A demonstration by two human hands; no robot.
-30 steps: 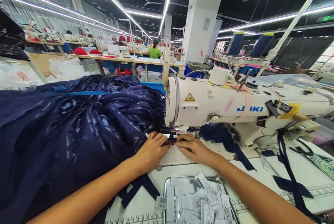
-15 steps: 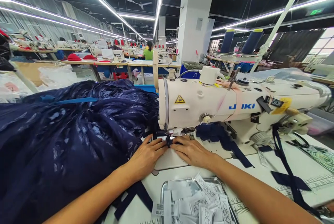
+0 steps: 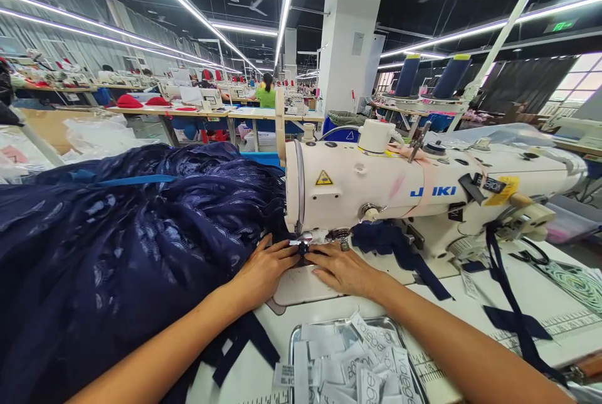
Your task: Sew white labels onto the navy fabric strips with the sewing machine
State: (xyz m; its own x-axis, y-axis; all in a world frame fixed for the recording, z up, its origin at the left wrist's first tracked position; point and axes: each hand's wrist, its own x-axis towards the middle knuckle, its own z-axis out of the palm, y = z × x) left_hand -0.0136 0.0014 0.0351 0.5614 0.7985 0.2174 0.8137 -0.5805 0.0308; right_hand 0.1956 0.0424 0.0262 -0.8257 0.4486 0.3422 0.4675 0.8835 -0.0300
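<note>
Both my hands lie palm down on the bed of a white sewing machine (image 3: 357,178), close in front of its needle area. My left hand (image 3: 263,272) has its fingers stretched out toward the presser foot, touching the edge of dark navy fabric. Its thumb is hidden. From the other side my right hand (image 3: 345,269) reaches in, fingers flat on a small dark piece (image 3: 303,248) at the foot, thumb apart. Fingertips of the two hands almost meet there. A large heap of navy gathered fabric (image 3: 155,247) spreads out left of the machine, beside my left hand.
A metal tray (image 3: 290,354) of white printed labels (image 3: 357,360) stands in front of my hands. Navy strips (image 3: 404,253) lie beneath the machine arm; another strip (image 3: 515,303) hangs at right near black scissors (image 3: 533,256). Behind are thread cones (image 3: 451,76), sewing tables and a person in green (image 3: 266,96).
Both hands have shifted very slightly, staying at the presser foot. The navy strip by my left forearm has moved a little to the right. The view has tilted slightly.
</note>
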